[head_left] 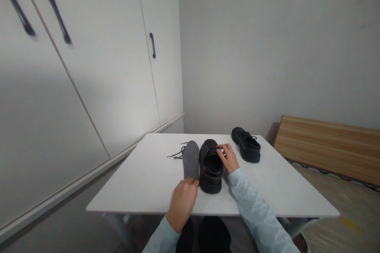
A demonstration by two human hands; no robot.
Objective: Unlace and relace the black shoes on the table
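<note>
A black shoe point(210, 184) stands on the white table in front of me, its heel toward me and its opening facing up. No lace shows in it. My right hand point(228, 157) touches the right side of its upper, near the tongue, with thumb and fingers drawn together. Left of the shoe is a grey felt insole point(190, 158), its near end gripped by my left hand point(184, 197). A loose dark shoelace point(178, 153) lies bunched beside the insole, partly hidden by it.
Toward the table's point(142, 182) back right corner stands a second black shoe point(249, 148) with its lace in. White cupboards point(118, 67) with dark handles line the left. A wood-grain board point(323, 146) lies beyond the table's right side.
</note>
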